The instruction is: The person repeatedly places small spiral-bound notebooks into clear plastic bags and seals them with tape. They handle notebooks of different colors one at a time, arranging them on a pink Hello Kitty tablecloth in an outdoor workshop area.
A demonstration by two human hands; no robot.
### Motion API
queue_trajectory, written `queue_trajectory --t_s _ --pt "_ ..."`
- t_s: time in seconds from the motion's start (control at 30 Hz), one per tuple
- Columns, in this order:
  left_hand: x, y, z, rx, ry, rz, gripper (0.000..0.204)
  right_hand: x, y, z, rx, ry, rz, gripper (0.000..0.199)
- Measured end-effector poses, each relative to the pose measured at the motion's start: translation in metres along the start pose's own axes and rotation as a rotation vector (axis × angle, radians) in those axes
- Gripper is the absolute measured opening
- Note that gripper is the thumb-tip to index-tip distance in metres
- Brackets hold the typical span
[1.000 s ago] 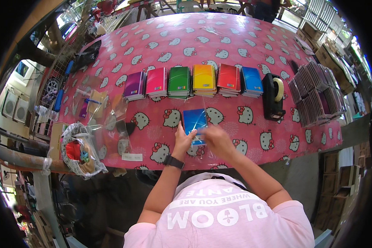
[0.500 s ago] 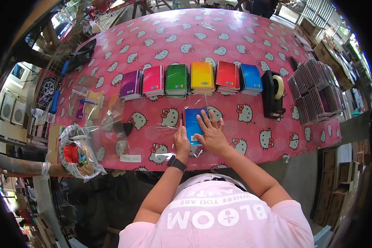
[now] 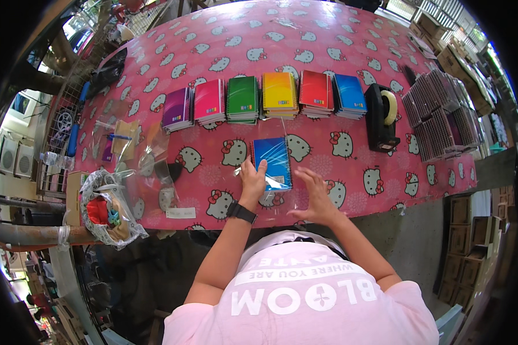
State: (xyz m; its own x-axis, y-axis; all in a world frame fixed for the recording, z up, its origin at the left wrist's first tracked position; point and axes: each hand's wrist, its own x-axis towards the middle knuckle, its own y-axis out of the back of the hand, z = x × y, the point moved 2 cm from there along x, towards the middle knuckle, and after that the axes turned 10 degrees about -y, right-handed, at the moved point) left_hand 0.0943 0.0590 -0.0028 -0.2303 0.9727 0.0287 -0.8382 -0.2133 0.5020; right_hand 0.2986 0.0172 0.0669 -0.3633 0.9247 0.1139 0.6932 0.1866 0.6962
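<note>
A blue spiral notebook (image 3: 271, 164) lies in front of me on the table, with glare from clear plastic film (image 3: 282, 127) over and around it. My left hand (image 3: 252, 183) grips the notebook's lower left edge, its thumb on the cover and its other fingers along the side. To the right of the notebook, my right hand (image 3: 319, 201) is lifted off the cover, fingers spread and holding nothing. Beyond it stands a row of notebook stacks: purple (image 3: 177, 109), pink (image 3: 209, 100), green (image 3: 242, 99), yellow (image 3: 280, 94), red (image 3: 316, 93) and blue (image 3: 350, 94).
Right of the row stands a black tape dispenser (image 3: 380, 123), then bundled stacks of notebooks (image 3: 440, 118). At left lie clear plastic sheets (image 3: 152, 167) and a blue pen (image 3: 120, 137). A plastic-lined bag (image 3: 110, 210) hangs at the table's left corner. The pink patterned tablecloth (image 3: 351, 167) ends near my body.
My right hand has come off the notebook cover and moved right and toward me, its fingers spreading. The left hand's thumb now rests on the cover. The view has shifted slightly.
</note>
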Motion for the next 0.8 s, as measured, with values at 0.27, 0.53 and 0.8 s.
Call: queue_trajectory --t_s 0.27,0.53,0.8 --pt "0.0 -0.001 -0.005 -0.072 0.037 -0.043 0.065 -0.035 -0.04 0.015 -0.178 -0.11 -0.05 0.02" --pt "-0.002 0.002 -0.001 -0.117 0.044 -0.061 0.065 0.012 0.013 0.005 0.377 -0.403 0.024 0.025" --pt "-0.026 0.043 -0.008 -0.457 -0.208 -0.389 0.101 0.072 -0.051 0.029 0.434 -0.376 0.064 0.069"
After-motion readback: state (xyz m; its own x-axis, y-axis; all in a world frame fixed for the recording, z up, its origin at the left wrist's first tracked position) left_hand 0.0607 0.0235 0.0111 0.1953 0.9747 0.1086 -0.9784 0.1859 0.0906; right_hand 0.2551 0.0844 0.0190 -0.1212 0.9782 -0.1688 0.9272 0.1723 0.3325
